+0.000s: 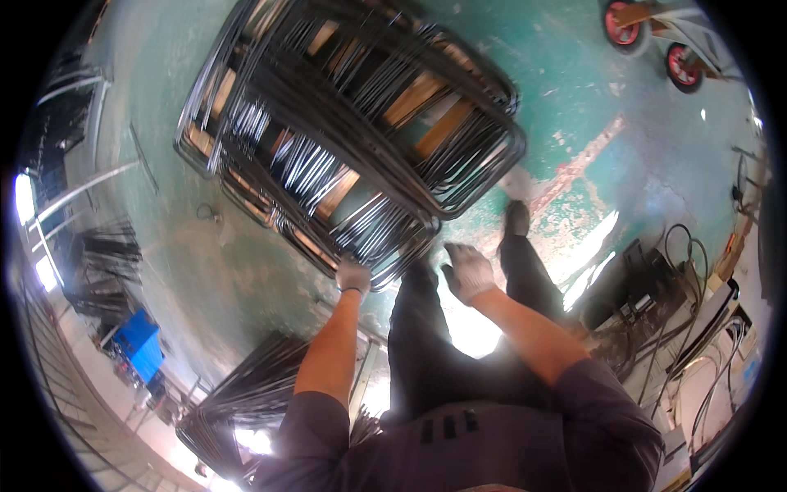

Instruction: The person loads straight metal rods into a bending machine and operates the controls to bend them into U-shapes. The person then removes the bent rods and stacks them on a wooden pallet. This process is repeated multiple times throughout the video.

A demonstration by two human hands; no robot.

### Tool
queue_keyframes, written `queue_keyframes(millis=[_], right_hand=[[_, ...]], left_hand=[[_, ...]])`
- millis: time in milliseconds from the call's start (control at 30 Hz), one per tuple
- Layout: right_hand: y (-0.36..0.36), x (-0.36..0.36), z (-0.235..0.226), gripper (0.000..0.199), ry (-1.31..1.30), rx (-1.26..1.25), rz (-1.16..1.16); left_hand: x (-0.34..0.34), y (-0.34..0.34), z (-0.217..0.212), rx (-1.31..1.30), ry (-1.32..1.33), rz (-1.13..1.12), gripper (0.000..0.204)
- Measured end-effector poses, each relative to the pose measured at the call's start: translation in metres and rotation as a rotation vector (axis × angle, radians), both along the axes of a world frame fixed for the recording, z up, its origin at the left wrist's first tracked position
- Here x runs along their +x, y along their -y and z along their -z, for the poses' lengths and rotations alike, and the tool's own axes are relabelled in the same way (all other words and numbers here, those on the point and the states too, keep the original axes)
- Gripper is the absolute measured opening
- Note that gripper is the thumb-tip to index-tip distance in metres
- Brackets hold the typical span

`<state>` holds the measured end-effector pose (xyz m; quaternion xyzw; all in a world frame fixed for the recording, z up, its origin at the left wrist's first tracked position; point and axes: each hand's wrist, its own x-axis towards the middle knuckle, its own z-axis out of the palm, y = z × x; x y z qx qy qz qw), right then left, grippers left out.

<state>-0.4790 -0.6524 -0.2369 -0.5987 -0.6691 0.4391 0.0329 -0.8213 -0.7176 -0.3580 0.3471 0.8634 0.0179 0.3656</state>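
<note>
A large stack of black bent metal tube frames [352,148] with rounded corners lies in front of me, with strips of wood showing between the tubes. My left hand [354,277], in a pale glove, is closed around the near left corner of a frame; its fingertips are partly hidden and a little blurred. My right hand [469,273], also gloved, is held to the right of the stack's near corner, above my legs. Its thumb and fingers are apart, and nothing shows in it.
More black metal tubes [246,389] are piled near my left side. Farther left are a blue box [139,344] and another tube bundle [106,262]. A cart with red wheels [625,31] stands far right. Dark equipment with cables [648,287] is at the right. The green floor [221,279] is worn.
</note>
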Motion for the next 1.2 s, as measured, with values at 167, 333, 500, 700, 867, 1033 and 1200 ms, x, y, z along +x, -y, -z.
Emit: queue_keyframes(millis=[167,333,500,700,867,1033,1200], right_hand=[[0.063,0.156,-0.098,0.045,0.215,-0.212,0.285],[0.046,0.320,-0.214,0.042,0.251,-0.167,0.630],[-0.028,0.478,-0.325,0.031,0.235,0.450,0.904],[-0.159,0.624,-0.482,0.021,0.181,0.900,1.053],[-0.258,0.748,-0.544,0.027,0.521,0.981,1.002],[-0.341,0.841,-0.580,0.037,0.543,0.790,1.086],[-0.420,0.916,-0.591,0.039,0.671,0.588,1.066]], left_hand=[[0.102,-0.036,-0.060,0.043,0.103,0.778,0.025],[0.239,-0.086,-0.145,0.068,0.366,0.642,0.024],[0.400,-0.155,-0.269,0.181,0.436,0.546,0.037],[0.539,-0.233,-0.325,0.046,0.902,0.415,0.048],[0.619,-0.335,-0.337,0.088,0.781,0.614,0.046],[0.688,-0.468,-0.344,0.107,0.920,0.438,0.043],[0.749,-0.589,-0.422,0.198,0.947,0.371,0.043]])
